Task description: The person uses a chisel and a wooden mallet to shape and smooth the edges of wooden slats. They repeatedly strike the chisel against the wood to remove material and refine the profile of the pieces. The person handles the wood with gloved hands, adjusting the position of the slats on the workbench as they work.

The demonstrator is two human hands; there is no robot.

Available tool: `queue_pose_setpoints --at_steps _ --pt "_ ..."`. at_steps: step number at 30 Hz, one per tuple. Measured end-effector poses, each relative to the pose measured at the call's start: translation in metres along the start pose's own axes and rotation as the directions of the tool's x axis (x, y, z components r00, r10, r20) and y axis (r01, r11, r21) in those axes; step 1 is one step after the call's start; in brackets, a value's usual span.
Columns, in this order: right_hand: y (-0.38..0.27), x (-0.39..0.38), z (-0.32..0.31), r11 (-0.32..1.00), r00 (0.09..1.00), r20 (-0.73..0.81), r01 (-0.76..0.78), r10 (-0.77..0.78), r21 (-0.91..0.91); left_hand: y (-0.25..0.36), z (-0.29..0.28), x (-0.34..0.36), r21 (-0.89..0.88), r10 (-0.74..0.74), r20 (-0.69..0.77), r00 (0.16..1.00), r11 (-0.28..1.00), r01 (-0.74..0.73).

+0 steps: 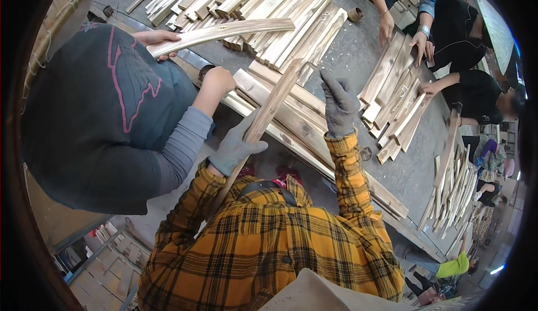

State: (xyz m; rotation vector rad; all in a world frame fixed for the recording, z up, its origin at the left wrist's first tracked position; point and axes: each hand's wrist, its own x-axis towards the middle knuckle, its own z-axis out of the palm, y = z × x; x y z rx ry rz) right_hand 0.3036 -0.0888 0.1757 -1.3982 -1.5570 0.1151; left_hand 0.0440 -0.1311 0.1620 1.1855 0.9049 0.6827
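Gripping wood slat (269, 109), left hand (235, 148)

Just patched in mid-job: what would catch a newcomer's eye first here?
The long wooden slat at centre, gripped low by the gloved left hand, with the gloved right hand raised open beside it. At left, a person in a dark shirt holds a curved slat. Pale slats lie piled across the grey table beyond.

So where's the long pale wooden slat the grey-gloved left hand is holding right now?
In the head view the long pale wooden slat sits centre frame, gripped by the left hand and slanting up toward the wood stacks on the grey table, with the raised right hand beside it.
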Motion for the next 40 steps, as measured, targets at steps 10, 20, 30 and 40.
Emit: queue_pose_setpoints --at_steps 10,20,30,40 --pt "0.013 -0.01 0.0 0.984 0.996 0.043 0.08 -0.074 -0.158 0.014 0.016 -0.01 -0.029 -0.071 0.014 0.997 0.997 0.071" --pt "0.013 -0.01 -0.016 0.966 0.996 0.064 0.07 -0.056 -0.249 0.015 0.018 -0.016 0.066 -0.081 0.001 0.997 0.995 0.081" --pt "0.017 -0.012 -0.012 0.989 0.991 0.105 0.097 -0.085 -0.11 0.01 0.009 -0.018 0.071 -0.077 -0.019 0.997 0.994 0.078" --pt "0.007 -0.006 -0.016 0.986 0.995 0.074 0.077 -0.066 -0.149 0.008 0.008 -0.02 0.274 -0.1 -0.069 0.993 0.955 0.115"
